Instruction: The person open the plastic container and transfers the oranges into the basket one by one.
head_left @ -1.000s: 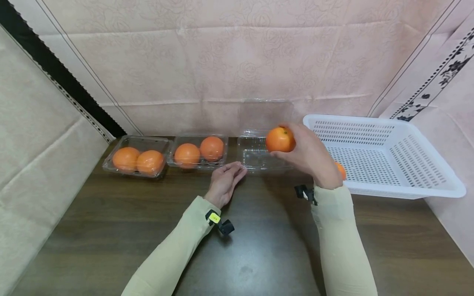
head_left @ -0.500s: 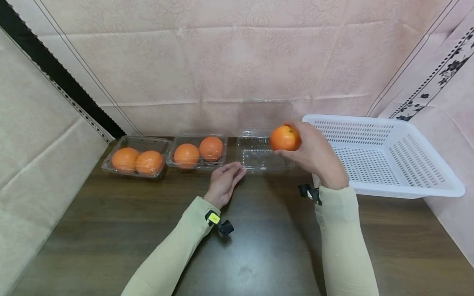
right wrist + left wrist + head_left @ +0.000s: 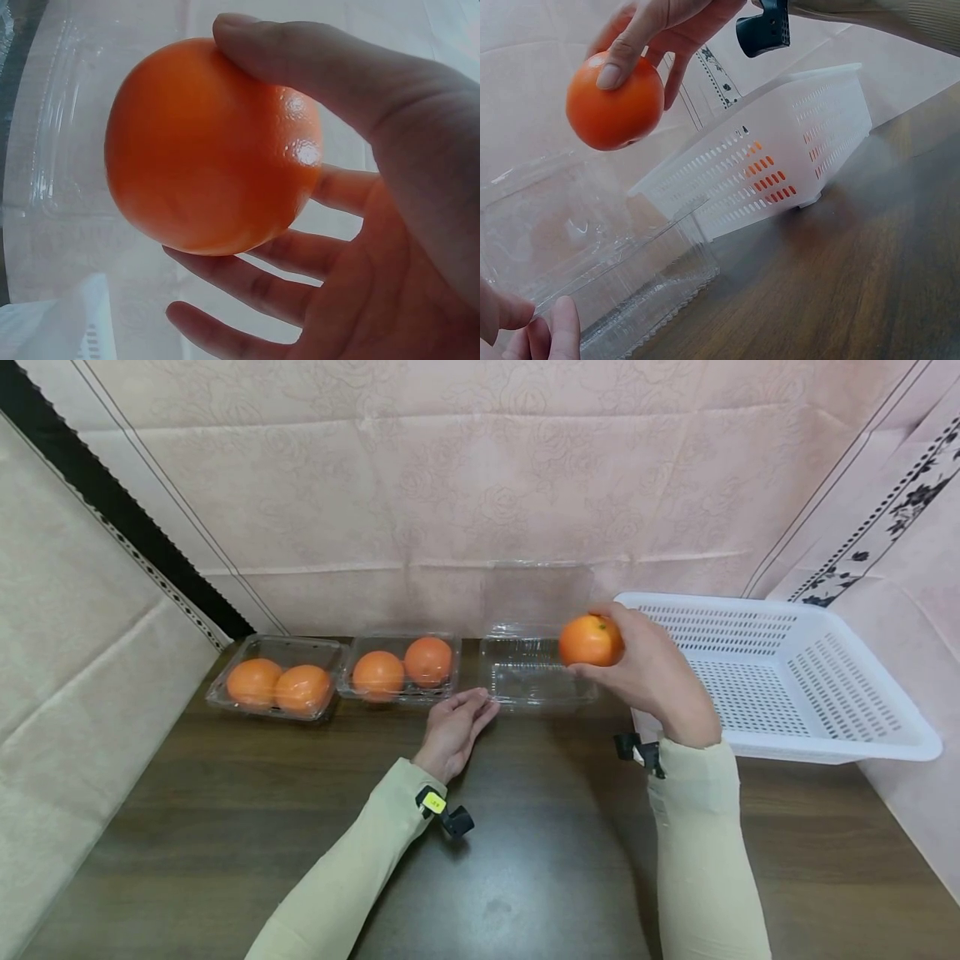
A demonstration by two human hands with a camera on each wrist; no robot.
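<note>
My right hand [image 3: 652, 672] grips an orange [image 3: 591, 641] between thumb and fingers, raised above the right side of a clear plastic clamshell box [image 3: 525, 681]. In the right wrist view, the thumb lies over the top of the orange [image 3: 202, 150] and the fingers reach beneath it. The box's lid [image 3: 536, 593] stands open against the cloth behind. My left hand [image 3: 453, 727] is at the box's front left corner; in the left wrist view its thumb and fingertips [image 3: 565, 322] pinch the rim. The box holds no fruit.
Two more clear boxes stand to the left, the nearer one [image 3: 397, 696] and the far left one [image 3: 225, 697], each with two oranges. A white perforated basket [image 3: 825, 750] is at the right; orange shows through its slots. Cloth [image 3: 450, 485] hangs behind the wooden table [image 3: 525, 860].
My right hand has moved a little to the right with the orange, toward the basket. The left hand and the boxes have stayed in place.
</note>
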